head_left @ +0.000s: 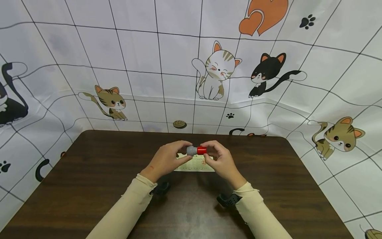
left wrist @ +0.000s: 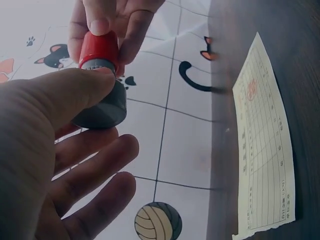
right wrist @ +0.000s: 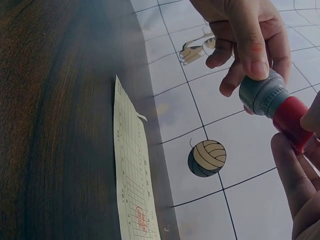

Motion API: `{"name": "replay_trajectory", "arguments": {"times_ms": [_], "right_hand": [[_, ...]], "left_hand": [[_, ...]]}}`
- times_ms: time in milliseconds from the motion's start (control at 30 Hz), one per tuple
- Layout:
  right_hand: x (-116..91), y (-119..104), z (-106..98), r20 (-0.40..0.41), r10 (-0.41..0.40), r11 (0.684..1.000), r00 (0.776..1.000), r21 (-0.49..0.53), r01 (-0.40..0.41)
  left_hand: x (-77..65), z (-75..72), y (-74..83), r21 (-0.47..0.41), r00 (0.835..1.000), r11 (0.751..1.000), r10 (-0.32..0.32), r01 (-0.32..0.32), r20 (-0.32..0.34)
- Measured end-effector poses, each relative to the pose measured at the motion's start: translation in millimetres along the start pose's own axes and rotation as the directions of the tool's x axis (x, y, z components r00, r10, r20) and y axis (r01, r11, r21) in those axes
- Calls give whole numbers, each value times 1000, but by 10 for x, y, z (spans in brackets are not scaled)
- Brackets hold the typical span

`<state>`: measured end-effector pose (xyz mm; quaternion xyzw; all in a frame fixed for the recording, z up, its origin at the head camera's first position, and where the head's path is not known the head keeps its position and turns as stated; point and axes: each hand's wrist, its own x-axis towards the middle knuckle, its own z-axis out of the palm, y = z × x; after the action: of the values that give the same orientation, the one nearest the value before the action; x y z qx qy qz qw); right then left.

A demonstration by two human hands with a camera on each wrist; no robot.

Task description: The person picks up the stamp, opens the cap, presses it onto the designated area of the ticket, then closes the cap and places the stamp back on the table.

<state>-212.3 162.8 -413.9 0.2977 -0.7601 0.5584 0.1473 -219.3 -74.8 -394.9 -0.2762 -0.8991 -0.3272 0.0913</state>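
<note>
Both hands meet over a printed slip of paper (head_left: 194, 165), holding a small stamp with a grey body (head_left: 191, 150) and a red cap (head_left: 201, 150). My left hand (head_left: 167, 157) pinches the grey body between thumb and fingers; its other fingers spread loosely in the left wrist view. From the other side, my right hand (head_left: 222, 161) grips the red cap (right wrist: 292, 120). Cap and body are in line, the stamp lying level in the head view. A red printed mark (right wrist: 140, 219) shows on the slip's ruled form.
The slip lies on a dark wood-grain table (head_left: 98, 172). Behind and beside the table hangs a white sheet (head_left: 137, 49) with black grid lines and cartoon cats. A dark band sits on each wrist, below pale sleeves (head_left: 128, 202).
</note>
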Motion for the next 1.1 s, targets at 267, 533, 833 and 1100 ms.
{"name": "replay_trajectory", "arguments": {"times_ms": [267,533,833,1100], "right_hand": [[-3,-5,-4,13,123,990,992,-74,-121],[2,-23,-39,-15,151,978,988,-140,-152],[15,-53,-16,-12,133,981,991,-143,-134],[42,-429,2,-24,123,978,992,-165,-125]], "left_hand": [[0,12,-22,14,999,999,37,-36,-33],[8,3,-31,-38,998,998,44,-45,-42],[15,-25,-60,18,994,995,96,-95,-50],[-2,-25,-63,63,983,989,142,-136,-114]]}}
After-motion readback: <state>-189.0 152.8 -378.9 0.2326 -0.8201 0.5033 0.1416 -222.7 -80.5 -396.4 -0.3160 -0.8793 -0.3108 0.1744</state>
